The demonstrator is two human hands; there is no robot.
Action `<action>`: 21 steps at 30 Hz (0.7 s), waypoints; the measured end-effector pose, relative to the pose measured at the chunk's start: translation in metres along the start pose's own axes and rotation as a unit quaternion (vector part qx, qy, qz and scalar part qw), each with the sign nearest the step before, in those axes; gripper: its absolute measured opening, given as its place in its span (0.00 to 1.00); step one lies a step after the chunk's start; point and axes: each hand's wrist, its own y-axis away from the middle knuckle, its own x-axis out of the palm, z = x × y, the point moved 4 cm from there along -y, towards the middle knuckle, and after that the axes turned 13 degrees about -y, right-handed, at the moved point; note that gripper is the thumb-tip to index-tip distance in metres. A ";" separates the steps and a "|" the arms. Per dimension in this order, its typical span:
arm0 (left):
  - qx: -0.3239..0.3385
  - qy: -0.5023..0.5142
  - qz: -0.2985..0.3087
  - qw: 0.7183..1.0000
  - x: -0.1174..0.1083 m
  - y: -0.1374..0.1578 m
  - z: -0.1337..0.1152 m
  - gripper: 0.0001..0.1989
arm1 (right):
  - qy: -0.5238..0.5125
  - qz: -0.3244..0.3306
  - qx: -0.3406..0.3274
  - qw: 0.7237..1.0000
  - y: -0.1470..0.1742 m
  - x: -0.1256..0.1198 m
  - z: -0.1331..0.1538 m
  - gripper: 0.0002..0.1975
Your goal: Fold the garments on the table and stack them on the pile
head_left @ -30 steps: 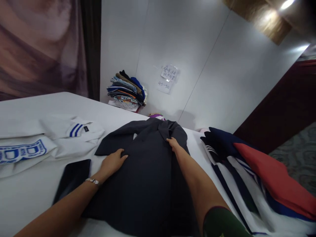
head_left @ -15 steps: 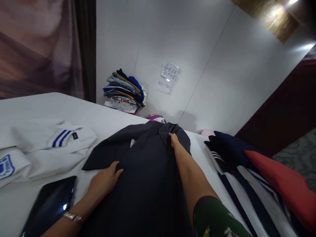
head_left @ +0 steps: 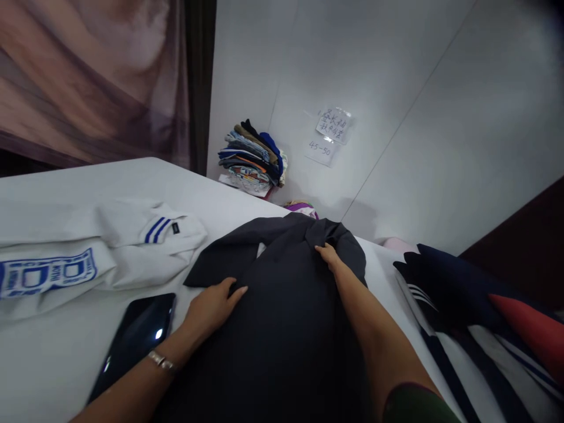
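Note:
A dark grey long-sleeved garment (head_left: pixel 291 329) lies along the table in front of me, with one sleeve folded out to the left. Its far end is bunched in folds, and there my right hand (head_left: pixel 328 255) is closed on a pinch of the cloth. Thumb and forefinger apart, my left hand (head_left: pixel 215 305) rests at the garment's left edge below the sleeve; its other fingers are partly hidden. A black phone (head_left: pixel 136 335) lies flat beside my left wrist. Further left is a white top (head_left: pixel 145 264) with blue stripes and blue lettering.
Folded clothes (head_left: pixel 251 155) form a stack at the table's far edge, against the wall. To the right lie dark, striped and red garments (head_left: pixel 480 311). Handwritten paper notes (head_left: pixel 328 135) hang on the wall. A draped curtain (head_left: pixel 97 82) is at the back left.
My view has turned left, so everything appears further right and more of the white top's lettering shows. Both hands keep almost the same places on the dark garment.

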 end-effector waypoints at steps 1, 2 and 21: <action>-0.011 -0.003 -0.024 1.000 -0.008 0.000 0.004 0.28 | 0.012 0.006 0.001 1.000 0.010 0.000 0.002 0.20; -0.023 -0.014 -0.058 0.998 -0.018 0.000 0.008 0.27 | 0.026 0.010 -0.002 1.000 0.020 -0.001 0.005 0.22; -0.048 -0.071 -0.232 0.969 -0.169 -0.098 0.027 0.16 | 0.314 0.288 -0.110 0.898 0.183 0.112 0.034 0.40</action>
